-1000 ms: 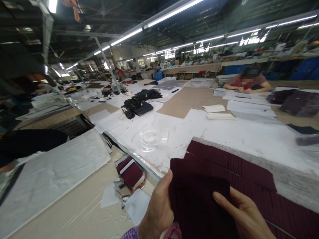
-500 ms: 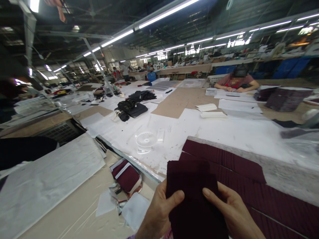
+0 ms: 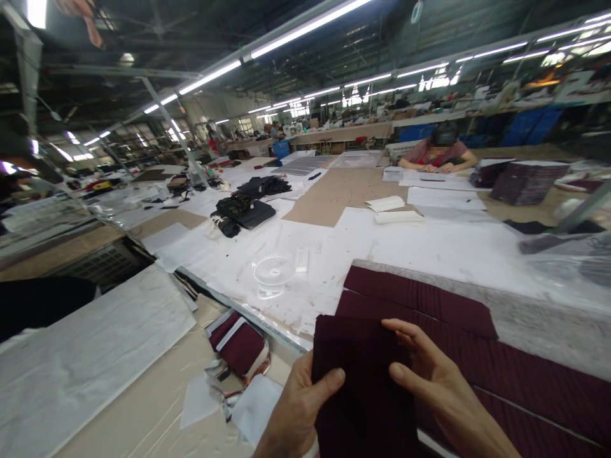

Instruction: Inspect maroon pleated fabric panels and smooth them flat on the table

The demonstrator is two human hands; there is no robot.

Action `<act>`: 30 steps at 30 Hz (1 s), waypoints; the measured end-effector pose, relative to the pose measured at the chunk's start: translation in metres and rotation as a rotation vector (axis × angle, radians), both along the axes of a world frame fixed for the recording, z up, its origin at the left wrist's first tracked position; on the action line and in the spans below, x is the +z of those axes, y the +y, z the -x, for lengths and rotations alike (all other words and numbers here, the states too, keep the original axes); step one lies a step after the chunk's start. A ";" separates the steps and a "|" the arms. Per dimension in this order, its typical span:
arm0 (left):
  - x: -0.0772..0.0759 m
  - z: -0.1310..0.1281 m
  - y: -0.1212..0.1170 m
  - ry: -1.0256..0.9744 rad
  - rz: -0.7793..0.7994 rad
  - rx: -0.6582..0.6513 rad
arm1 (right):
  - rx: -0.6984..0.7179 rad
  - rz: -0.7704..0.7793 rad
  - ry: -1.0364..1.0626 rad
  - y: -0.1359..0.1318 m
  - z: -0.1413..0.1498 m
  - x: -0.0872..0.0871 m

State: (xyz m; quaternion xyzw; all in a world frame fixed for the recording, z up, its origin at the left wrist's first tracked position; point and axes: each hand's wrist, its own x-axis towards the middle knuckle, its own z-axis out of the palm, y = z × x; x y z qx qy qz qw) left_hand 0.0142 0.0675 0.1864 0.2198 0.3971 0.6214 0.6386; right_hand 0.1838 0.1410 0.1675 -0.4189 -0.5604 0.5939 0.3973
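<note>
A dark maroon fabric piece (image 3: 363, 388), flat and roughly rectangular, is held up in front of me. My left hand (image 3: 303, 397) grips its left edge, thumb on the front face and the other fingers hidden behind. At the right edge, my right hand (image 3: 432, 375) pinches the cloth, its thumb on the front and its index finger at the upper right corner. Rows of overlapping maroon fabric pieces (image 3: 534, 375) lie on the table just beyond and to the right of my hands.
A small white fan (image 3: 273, 270) lies on the white-covered table (image 3: 324, 286). Folded dark garments (image 3: 252, 207) sit farther back. On the left are a maroon fabric bundle (image 3: 241, 346) and a pale sheet (image 3: 109, 356). Across the table, a person (image 3: 436, 152) works beside stacked dark pieces (image 3: 527, 181).
My right index finger has come up from behind the cloth to its upper right corner. My left hand keeps its grip. The view has shifted slightly to the right.
</note>
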 end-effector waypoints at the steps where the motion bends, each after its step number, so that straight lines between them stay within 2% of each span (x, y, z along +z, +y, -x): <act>1: -0.001 0.000 0.000 0.004 0.006 0.011 | 0.016 0.012 0.012 -0.001 0.000 -0.001; 6: -0.003 0.002 -0.001 0.002 0.030 0.038 | 0.123 0.181 0.175 -0.009 0.002 -0.003; 10: -0.003 0.001 0.001 -0.008 0.027 0.060 | 0.134 0.269 0.251 -0.014 0.009 0.000; 15: -0.003 -0.001 0.004 -0.033 0.014 0.098 | 0.042 0.280 0.201 -0.014 0.013 -0.005; 19: 0.000 0.004 0.009 -0.082 -0.049 0.148 | 0.061 0.284 0.185 -0.012 0.011 -0.008; 23: 0.002 0.009 0.014 -0.138 -0.024 0.130 | 0.090 0.251 0.150 -0.014 0.013 -0.004; 27: 0.003 0.009 0.015 -0.232 0.045 0.128 | 0.070 0.294 0.200 -0.015 0.016 0.002; 30: 0.003 0.007 0.014 -0.283 0.029 0.121 | 0.062 0.325 0.225 -0.014 0.015 0.003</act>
